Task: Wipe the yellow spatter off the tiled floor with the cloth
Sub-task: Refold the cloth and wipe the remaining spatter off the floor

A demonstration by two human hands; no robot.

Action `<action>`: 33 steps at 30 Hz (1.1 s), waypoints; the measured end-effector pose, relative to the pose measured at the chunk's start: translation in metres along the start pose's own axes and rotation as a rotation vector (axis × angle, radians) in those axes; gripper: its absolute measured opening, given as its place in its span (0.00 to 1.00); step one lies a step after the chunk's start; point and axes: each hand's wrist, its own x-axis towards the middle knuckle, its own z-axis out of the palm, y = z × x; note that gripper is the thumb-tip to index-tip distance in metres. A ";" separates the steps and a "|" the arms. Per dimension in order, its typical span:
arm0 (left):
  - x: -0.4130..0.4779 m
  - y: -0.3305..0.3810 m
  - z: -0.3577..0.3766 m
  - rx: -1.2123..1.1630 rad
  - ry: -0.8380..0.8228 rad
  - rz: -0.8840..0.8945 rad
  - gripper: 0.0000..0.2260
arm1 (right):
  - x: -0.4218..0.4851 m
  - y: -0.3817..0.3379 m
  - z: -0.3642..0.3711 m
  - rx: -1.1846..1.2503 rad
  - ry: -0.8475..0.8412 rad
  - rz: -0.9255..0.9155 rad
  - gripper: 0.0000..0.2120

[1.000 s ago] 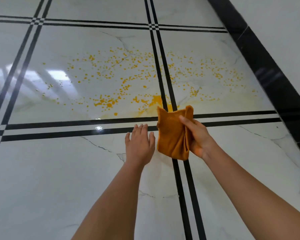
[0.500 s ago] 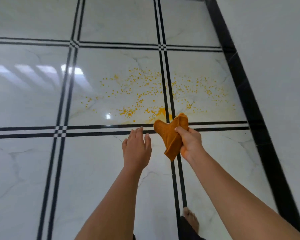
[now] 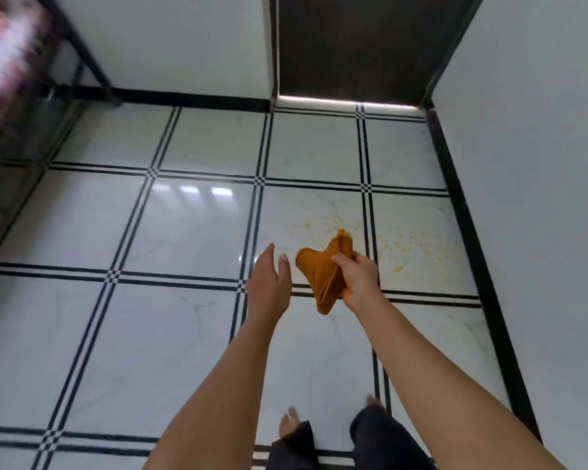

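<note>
The soft, limp orange cloth [image 3: 325,276] is bunched in the right hand [image 3: 357,279], left hand [image 3: 269,283] spread empty beside it.

- No words, labels, brand names, numbers or signs can be read anywhere in this view.
- A pink and white patterned thing [image 3: 0,45] at the upper left edge is too blurred to tell whether it carries any lettering.
</note>
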 end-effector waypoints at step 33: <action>0.539 0.111 -0.148 0.035 -0.368 0.204 0.18 | 0.232 -0.287 0.345 0.072 0.182 -0.195 0.11</action>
